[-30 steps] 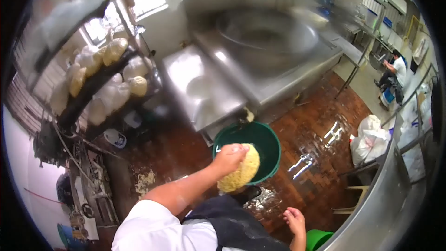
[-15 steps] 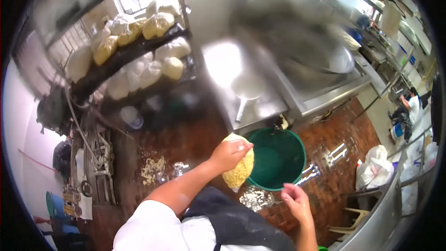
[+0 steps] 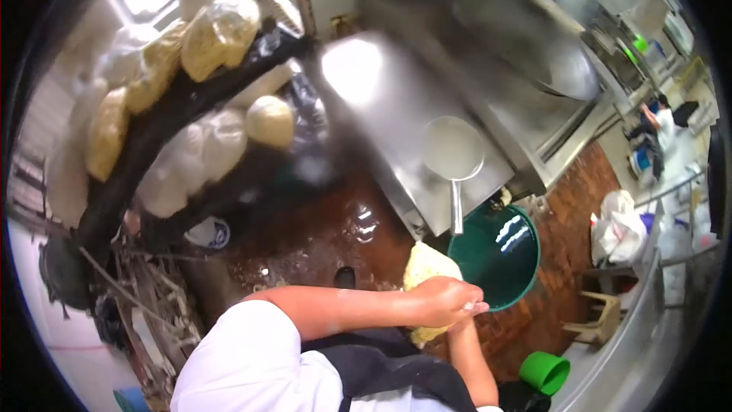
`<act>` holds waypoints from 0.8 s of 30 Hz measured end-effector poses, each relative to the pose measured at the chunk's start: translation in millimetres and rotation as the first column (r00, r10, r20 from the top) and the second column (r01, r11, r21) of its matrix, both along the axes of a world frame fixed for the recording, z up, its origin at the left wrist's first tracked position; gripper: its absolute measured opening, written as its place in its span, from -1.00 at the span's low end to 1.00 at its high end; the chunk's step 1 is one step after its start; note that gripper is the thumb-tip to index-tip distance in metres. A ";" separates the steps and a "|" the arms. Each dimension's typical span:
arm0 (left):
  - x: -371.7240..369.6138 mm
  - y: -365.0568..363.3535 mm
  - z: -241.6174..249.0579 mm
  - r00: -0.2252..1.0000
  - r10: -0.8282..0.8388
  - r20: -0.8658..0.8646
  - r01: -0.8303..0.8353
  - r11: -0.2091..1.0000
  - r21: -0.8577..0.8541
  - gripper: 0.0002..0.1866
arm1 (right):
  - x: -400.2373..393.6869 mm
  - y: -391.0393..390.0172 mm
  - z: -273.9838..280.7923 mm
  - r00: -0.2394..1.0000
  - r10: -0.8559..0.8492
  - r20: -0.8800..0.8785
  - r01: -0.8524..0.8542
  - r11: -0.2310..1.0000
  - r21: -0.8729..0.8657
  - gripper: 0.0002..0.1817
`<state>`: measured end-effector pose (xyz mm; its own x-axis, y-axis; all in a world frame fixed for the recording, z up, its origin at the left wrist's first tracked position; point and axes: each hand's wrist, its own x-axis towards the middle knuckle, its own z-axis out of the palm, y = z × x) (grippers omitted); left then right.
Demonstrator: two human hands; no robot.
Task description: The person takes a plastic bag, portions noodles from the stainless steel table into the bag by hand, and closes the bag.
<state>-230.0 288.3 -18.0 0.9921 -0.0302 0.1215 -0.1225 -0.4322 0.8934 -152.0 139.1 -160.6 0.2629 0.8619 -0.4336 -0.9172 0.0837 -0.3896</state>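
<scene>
A clear plastic bag of yellow noodles point(image 3: 428, 268) hangs in front of my body, beside the green tub. My left hand point(image 3: 444, 296) is closed in a fist at the gathered top of the bag, and a little white plastic shows at its fingers. My right hand point(image 3: 460, 326) meets it from below and is closed at the same spot; most of its fingers are hidden behind the left. Just past my hands stands the large dark green tub point(image 3: 488, 263), with light glinting inside it.
A long-handled pan point(image 3: 453, 149) sits on the steel counter point(image 3: 374, 118), its handle over the near edge. Filled bags point(image 3: 221, 34) line dark shelves at left. At right are a stool point(image 3: 598, 320), a bright green bucket point(image 3: 545, 372) and, farther off, a seated person point(image 3: 662, 126).
My left hand has carried the bag to the right. My right hand, open and apart before, has come up to meet it. The view has shifted, bringing the shelves and counter nearer.
</scene>
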 end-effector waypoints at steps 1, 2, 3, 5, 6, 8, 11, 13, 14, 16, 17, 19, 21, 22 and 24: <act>-3.1 16.5 8.0 0.993 -0.085 -0.082 0.082 0.996 -0.045 -0.69 | -6.1 9.1 -6.6 0.999 -0.029 -0.046 0.031 0.999 0.037 -0.21; -10.0 30.4 17.1 0.992 -0.102 -0.080 0.098 0.994 -0.054 -0.69 | -11.5 16.5 -13.3 0.994 -0.057 -0.089 0.063 0.995 0.075 -0.23; -18.7 43.9 26.3 0.989 -0.124 -0.084 0.109 0.981 -0.159 -0.66 | -14.0 20.5 -22.5 0.990 -0.071 -0.122 0.086 0.989 0.122 -0.25; -42.2 76.3 24.1 0.989 -0.103 -0.109 0.074 0.967 -0.244 -0.42 | -22.1 34.2 -22.9 0.973 -0.040 -0.226 0.106 0.952 0.288 -0.29; -54.2 94.6 19.9 0.992 0.021 -0.122 -0.047 0.975 -0.218 -0.43 | -23.8 42.3 -8.8 0.998 -0.062 0.025 0.063 0.998 -0.021 -0.34; -78.7 146.2 -7.2 0.932 0.351 -0.087 -0.361 0.912 -0.196 -0.58 | -35.4 72.7 45.7 0.996 -0.020 -0.090 0.032 0.991 0.132 -0.32; -120.5 239.3 -46.9 0.615 0.777 -0.137 -0.774 0.560 -0.296 -0.76 | -40.5 68.6 26.6 0.985 0.051 -0.167 -0.030 0.992 0.122 -0.22; -148.7 286.8 -41.6 0.424 0.822 -0.379 -0.904 0.360 -0.230 -0.75 | -46.4 74.1 29.1 0.986 0.047 -0.160 -0.031 0.994 0.100 -0.21; -153.5 301.8 -46.7 0.343 0.824 -0.451 -0.933 0.240 -0.269 -0.75 | -48.3 75.7 31.0 0.987 0.038 -0.154 -0.024 0.995 0.094 -0.21; -158.6 306.2 -46.4 0.403 0.791 -0.460 -0.893 0.231 -0.386 -0.76 | -51.8 77.4 36.2 0.989 0.015 -0.150 -0.002 0.996 0.087 -0.20; -154.3 299.1 -50.9 0.443 0.768 -0.463 -0.877 0.264 -0.401 -0.76 | -53.3 77.9 39.5 0.989 -0.004 -0.147 0.017 0.996 0.087 -0.20; -146.1 282.0 -57.6 0.517 0.669 -0.535 -0.844 0.291 -0.451 -0.76 | -55.4 77.0 46.7 0.989 -0.048 -0.139 0.061 0.994 0.091 -0.19; -137.4 260.1 -64.7 0.636 0.540 -0.551 -0.772 0.466 -0.433 -0.78 | -55.3 73.8 54.6 0.986 -0.104 -0.129 0.117 0.988 0.098 -0.18; -133.7 250.9 -70.4 0.697 0.471 -0.541 -0.711 0.551 -0.436 -0.79 | -55.2 71.2 57.6 0.983 -0.135 -0.121 0.147 0.984 0.099 -0.18; -128.5 234.5 -76.9 0.803 0.400 -0.442 -0.578 0.703 -0.414 -0.80 | -54.2 64.0 64.3 0.975 -0.196 -0.107 0.206 0.974 0.097 -0.17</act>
